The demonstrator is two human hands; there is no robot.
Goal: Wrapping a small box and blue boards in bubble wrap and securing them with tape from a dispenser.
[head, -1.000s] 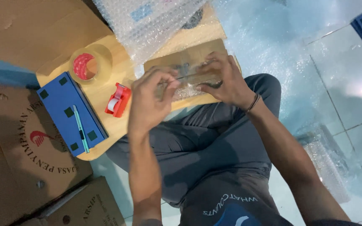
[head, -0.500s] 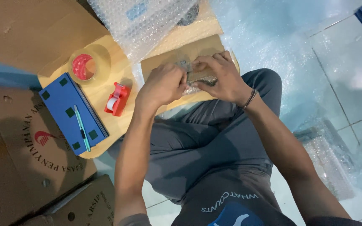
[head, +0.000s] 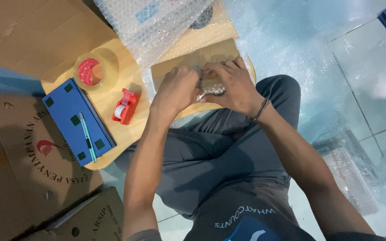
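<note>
both hands close together, left hand fisted, right hand fingers curled, forearms converging.

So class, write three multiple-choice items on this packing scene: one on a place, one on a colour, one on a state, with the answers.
1. Where does the green-handled cutter lie?
A. on the flat blue board
B. on the tiled floor
C. inside the tape roll

2. What colour is the small plastic tape dispenser?
A. yellow
B. red
C. black

3. What are the left hand and right hand doing?
A. resting on the knees
B. both gripping a small bubble-wrapped bundle
C. holding the dispenser

Answers: 1 A, the cutter lies across the board; 2 B, its body is red; 3 B, both hands close on the bundle above the brown cardboard piece.
</note>
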